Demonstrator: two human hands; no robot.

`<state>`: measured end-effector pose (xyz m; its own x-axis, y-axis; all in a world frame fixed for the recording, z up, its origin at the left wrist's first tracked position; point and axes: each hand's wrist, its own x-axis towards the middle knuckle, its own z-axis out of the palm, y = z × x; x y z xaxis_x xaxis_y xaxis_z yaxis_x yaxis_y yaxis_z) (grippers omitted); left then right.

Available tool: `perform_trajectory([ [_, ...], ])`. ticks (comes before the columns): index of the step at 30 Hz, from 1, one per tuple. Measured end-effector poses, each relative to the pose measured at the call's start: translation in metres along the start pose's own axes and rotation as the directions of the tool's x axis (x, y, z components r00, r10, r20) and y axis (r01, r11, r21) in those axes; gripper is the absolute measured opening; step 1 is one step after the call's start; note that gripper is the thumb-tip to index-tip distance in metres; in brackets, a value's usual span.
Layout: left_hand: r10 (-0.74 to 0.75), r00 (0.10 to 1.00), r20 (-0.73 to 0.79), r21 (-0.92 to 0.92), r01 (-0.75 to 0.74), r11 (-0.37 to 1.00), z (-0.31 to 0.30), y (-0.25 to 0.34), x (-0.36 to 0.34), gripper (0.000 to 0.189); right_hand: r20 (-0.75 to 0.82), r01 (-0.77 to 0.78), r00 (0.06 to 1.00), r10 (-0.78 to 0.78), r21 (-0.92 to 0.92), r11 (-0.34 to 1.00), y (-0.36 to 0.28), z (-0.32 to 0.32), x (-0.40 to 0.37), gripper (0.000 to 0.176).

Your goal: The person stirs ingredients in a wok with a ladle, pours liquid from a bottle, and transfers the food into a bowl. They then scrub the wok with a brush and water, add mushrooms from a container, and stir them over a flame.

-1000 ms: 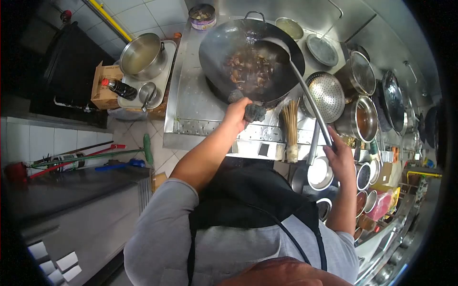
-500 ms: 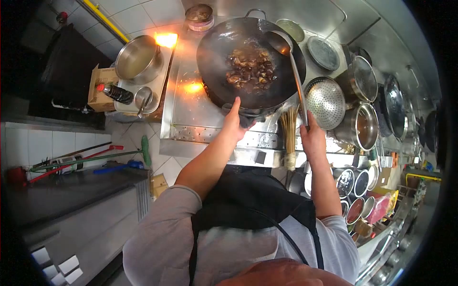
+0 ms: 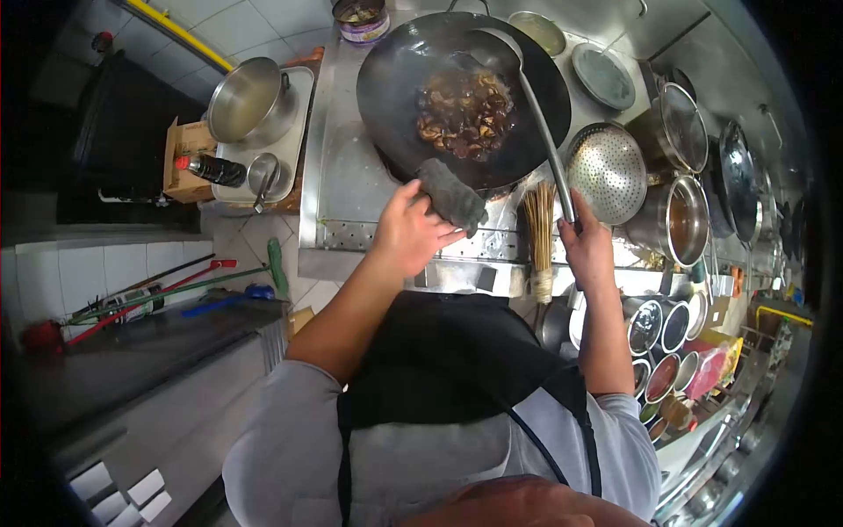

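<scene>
A black wok (image 3: 386, 97) sits on the stove with glossy brown pieces of food (image 3: 465, 114) in dark sauce. At its near rim lies a folded dark grey cloth (image 3: 452, 195). My left hand (image 3: 411, 235) is right behind this cloth, fingers spread and the tips at or against it; its hold does not look closed. In my right hand (image 3: 588, 250) is the end of a long-handled ladle (image 3: 546, 132), fingers wrapped round the handle. The ladle's bowl rests inside the far right part of the wok, above the food.
Right of the wok are a perforated strainer (image 3: 606, 174), a bamboo brush (image 3: 540, 237) and several metal pots (image 3: 676, 220). An opened can (image 3: 362, 22) stands behind left. On the left, a tray (image 3: 299, 114) bears a steel pot (image 3: 250, 101), a dark bottle (image 3: 215, 169) and a small pan (image 3: 263, 176).
The bright flames left of the wok are gone. My left hand has loosened from around the cloth and drawn back, fingers spreading. My right hand keeps hold of the ladle.
</scene>
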<state>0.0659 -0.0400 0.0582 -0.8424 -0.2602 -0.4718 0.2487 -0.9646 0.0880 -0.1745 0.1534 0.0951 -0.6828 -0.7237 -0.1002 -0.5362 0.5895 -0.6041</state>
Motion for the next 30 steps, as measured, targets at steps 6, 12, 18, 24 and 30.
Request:
perform_trajectory([
  [6, 0.273, 0.930, -0.247, 0.160, -0.239, 0.958, -0.034, -0.024, 0.067, 0.053, 0.106, -0.108, 0.987, 0.118, -0.104, 0.989, -0.017, -0.010, -0.005, 0.056],
  [12, -0.003, 0.960, -0.279, -0.028, -0.005, 1.000, -0.021, -0.027, 0.075, 0.051, 0.108, -0.063, 0.991, 0.081, -0.157, 0.986, -0.001, -0.020, -0.020, 0.060],
  [18, 0.035, 0.963, -0.267, 0.311, 0.052, 0.949, -0.070, -0.027, 0.133, 0.027, 0.197, -0.154, 0.967, 0.162, -0.056, 0.986, 0.000, -0.057, -0.047, 0.055],
  [24, 0.123, 0.983, -0.134, 0.016, -0.122, 0.992, -0.052, -0.016, 0.078, 0.064, 0.187, -0.091, 0.974, 0.126, -0.184, 0.979, -0.031, -0.098, -0.080, 0.051],
  [30, 0.200, 0.977, -0.079, 0.052, -0.197, 0.979, -0.046, -0.025, 0.068, 0.076, 0.187, -0.196, 0.963, 0.193, 0.002, 0.981, -0.016, -0.063, -0.088, 0.048],
])
